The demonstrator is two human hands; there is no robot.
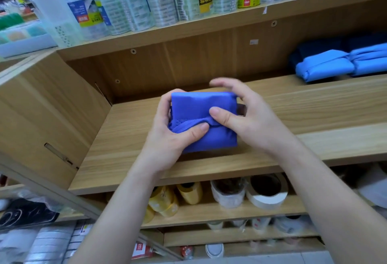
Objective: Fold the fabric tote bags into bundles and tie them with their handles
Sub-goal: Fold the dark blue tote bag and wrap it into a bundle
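A person's two bare hands hold a folded tote bag [202, 104], violet-blue and squared into a compact bundle, over the middle of a wooden shelf [310, 112], nearer its front edge than its back. Whether the bundle rests on the shelf cannot be told. The left hand [167, 138] grips the bundle's left side, fingers wrapped behind it and the thumb pressing a handle strap [186, 125] that crosses the front. The right hand [249, 117] grips the right side: its thumb presses the front just beside the left thumb, and its curved fingers, slightly blurred, arch over the top right corner. Near the shelf's back right corner lie tied bundles [326, 67] in lighter blue. The shelf below holds tape rolls [267, 192], yellow and white.
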